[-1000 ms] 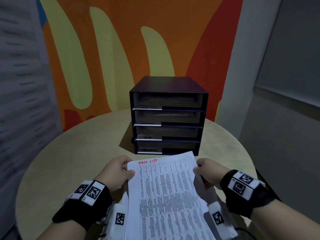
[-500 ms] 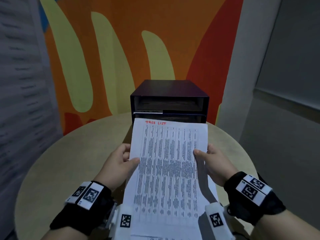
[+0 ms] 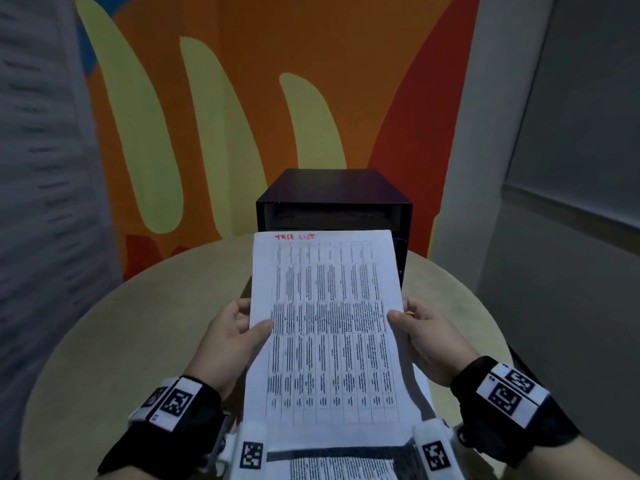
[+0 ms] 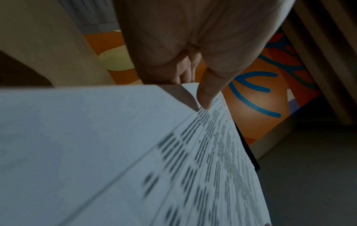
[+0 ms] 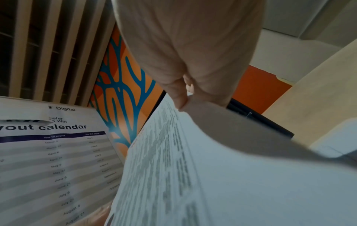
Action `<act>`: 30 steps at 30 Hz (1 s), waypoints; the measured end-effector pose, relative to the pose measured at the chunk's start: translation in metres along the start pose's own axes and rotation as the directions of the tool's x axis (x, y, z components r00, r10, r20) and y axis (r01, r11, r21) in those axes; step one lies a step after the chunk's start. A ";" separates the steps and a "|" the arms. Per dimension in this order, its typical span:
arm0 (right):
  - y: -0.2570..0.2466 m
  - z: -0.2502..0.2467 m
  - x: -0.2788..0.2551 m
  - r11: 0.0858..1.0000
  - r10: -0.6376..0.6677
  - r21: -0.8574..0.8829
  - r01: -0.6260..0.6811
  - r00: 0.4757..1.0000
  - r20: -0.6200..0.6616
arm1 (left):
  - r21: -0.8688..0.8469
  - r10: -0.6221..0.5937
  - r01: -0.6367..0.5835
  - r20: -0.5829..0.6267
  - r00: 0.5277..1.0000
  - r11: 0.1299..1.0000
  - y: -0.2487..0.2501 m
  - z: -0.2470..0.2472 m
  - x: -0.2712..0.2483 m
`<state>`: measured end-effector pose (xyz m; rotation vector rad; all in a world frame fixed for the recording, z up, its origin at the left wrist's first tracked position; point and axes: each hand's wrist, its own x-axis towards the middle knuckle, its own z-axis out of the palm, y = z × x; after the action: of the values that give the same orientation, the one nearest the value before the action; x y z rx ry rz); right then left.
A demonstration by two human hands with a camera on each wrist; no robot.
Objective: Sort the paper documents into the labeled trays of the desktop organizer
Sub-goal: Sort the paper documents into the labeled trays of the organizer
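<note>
Where both hands pinch it, sheet seemingly before organizer.

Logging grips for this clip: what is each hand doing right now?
Left hand: pinching the task-list sheet at its left edge.
Right hand: pinching its right edge.

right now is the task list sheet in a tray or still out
Still out: both hands, left and right, hold the sheet before the organizer.

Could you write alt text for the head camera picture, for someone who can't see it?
Two hands, left hand and right hand, hold a printed sheet headed in red handwriting by its side edges, raised before a dark desktop organizer on a round table. An orange and yellow wall stands behind.
</note>
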<state>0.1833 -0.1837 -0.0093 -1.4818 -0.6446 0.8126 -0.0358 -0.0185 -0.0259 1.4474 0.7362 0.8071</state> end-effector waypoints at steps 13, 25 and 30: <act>-0.040 0.003 0.022 0.999 -0.034 0.016 0.037 0.992 -0.122 | 0.042 -0.009 0.010 -0.020 1.000 0.999 0.001 0.012 0.008; -0.034 0.006 0.030 0.974 -0.210 -0.137 0.181 0.948 -0.239 | -0.020 -0.015 0.013 -0.090 0.996 1.000 0.048 0.025 0.042; -0.030 0.004 0.039 0.961 -0.275 -0.096 0.259 0.886 -0.372 | 0.137 0.024 -0.004 -0.140 0.990 0.991 0.067 0.031 0.051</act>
<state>0.2058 -0.1480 0.0168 -1.4964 -0.5541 0.2824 0.0161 0.0049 0.0435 1.5299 0.9044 0.8910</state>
